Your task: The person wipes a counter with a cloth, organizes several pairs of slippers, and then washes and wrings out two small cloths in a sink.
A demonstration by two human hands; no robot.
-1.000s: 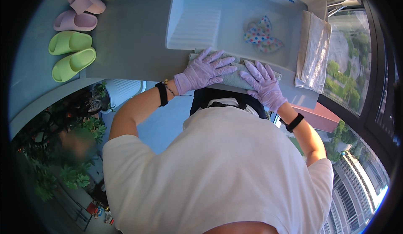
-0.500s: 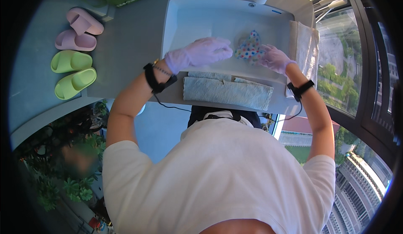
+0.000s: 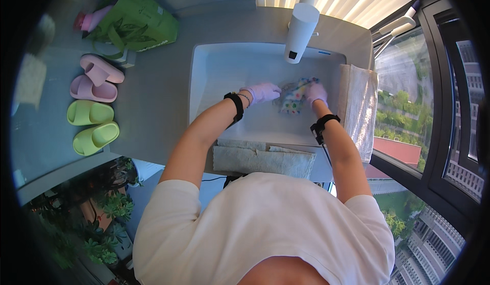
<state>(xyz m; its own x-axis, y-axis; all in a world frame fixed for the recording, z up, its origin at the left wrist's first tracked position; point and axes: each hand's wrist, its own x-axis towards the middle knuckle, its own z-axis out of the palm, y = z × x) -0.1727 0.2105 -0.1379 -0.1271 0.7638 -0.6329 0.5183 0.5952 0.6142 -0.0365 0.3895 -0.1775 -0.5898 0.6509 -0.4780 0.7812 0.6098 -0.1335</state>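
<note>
A white cloth with coloured polka dots (image 3: pixel 293 100) hangs crumpled in the white sink (image 3: pixel 219 116). My right hand (image 3: pixel 316 93), in a thin lilac glove, is closed on its upper right part. At the cloth's left edge, my left hand (image 3: pixel 262 92), gloved alike, has its fingers pinched together on what looks like the cloth's pale rim. The fingertips of both hands are partly hidden by the folds. The white faucet (image 3: pixel 301 32) stands at the sink's far side, above the cloth.
A grey folded towel (image 3: pixel 263 158) lies over the sink's front edge, and a pale cloth (image 3: pixel 359 106) over the right edge. Pink slippers (image 3: pixel 97 88), green slippers (image 3: pixel 94 126) and a green bag (image 3: pixel 145 22) stand on the left counter. A window (image 3: pixel 403 91) is at right.
Both hands have reached farther into the sink. The left has gone from loosely spread to pinching at the cloth. The cloth is more spread out between the hands. The view has shifted, showing the whole faucet.
</note>
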